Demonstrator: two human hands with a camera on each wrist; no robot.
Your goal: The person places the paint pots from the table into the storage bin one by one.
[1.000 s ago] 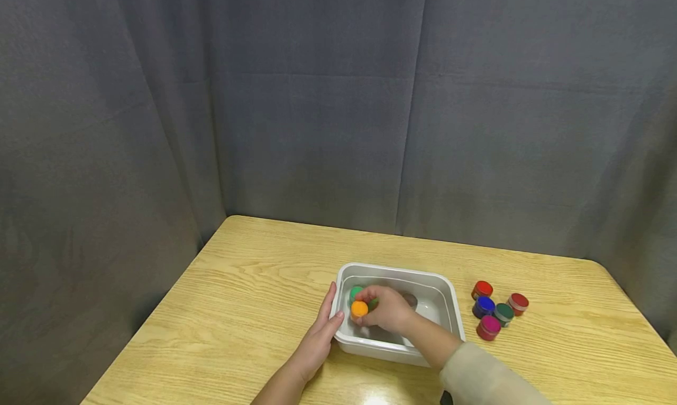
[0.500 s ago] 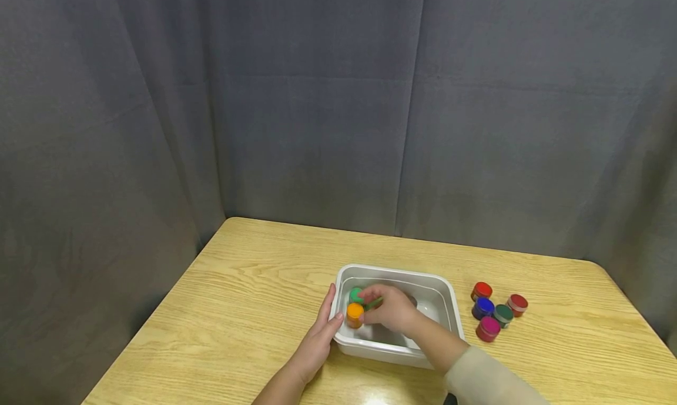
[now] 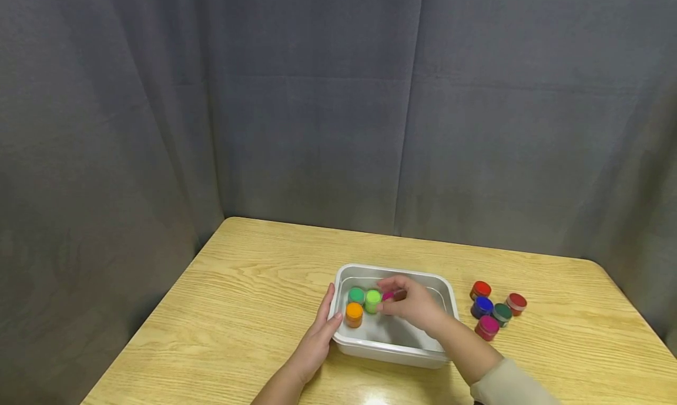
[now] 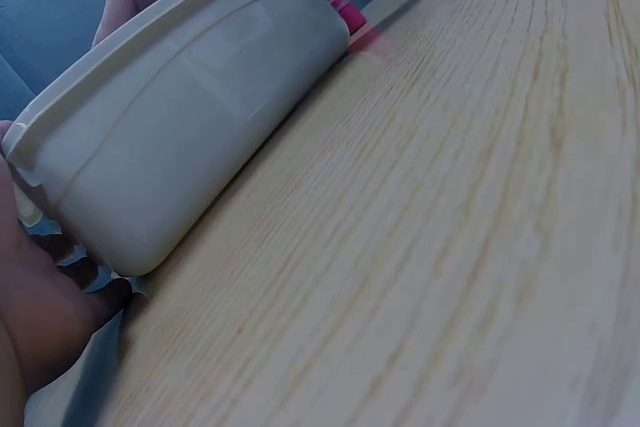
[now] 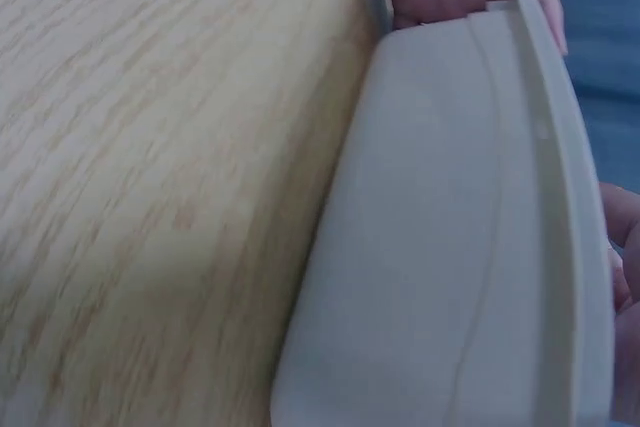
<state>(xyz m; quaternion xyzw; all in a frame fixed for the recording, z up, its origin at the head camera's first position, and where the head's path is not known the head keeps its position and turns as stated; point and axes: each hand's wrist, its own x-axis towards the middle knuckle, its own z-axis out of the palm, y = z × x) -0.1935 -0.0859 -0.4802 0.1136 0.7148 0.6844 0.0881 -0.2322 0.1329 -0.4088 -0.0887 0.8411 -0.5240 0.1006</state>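
Observation:
A pale grey plastic bin (image 3: 391,349) stands on the wooden table. My left hand (image 3: 314,343) holds its near left corner, thumb on the front rim and fingers along the left wall. Inside at the left are small paint jars: a teal green jar (image 3: 357,296), an orange jar (image 3: 354,314) and a light green jar (image 3: 372,300). Over the bin, my right hand (image 3: 415,305) has its thumb and fingers apart, fingertips close to the light green jar. A magenta jar (image 3: 388,297) shows partly behind its fingers. In the right wrist view the bin's wall hides most of this hand.
Right of the bin is a loose group of jars: a bright red jar (image 3: 481,290), a blue jar (image 3: 482,307), a dark green jar (image 3: 502,314), a dark red jar (image 3: 516,303) and a pink jar (image 3: 487,327). Grey curtains (image 3: 317,129) hang behind the table.
My right hand has set the orange jar down at the bin's near left and let it go, then moved right, uncovering the light green jar. My left hand stays on the bin.

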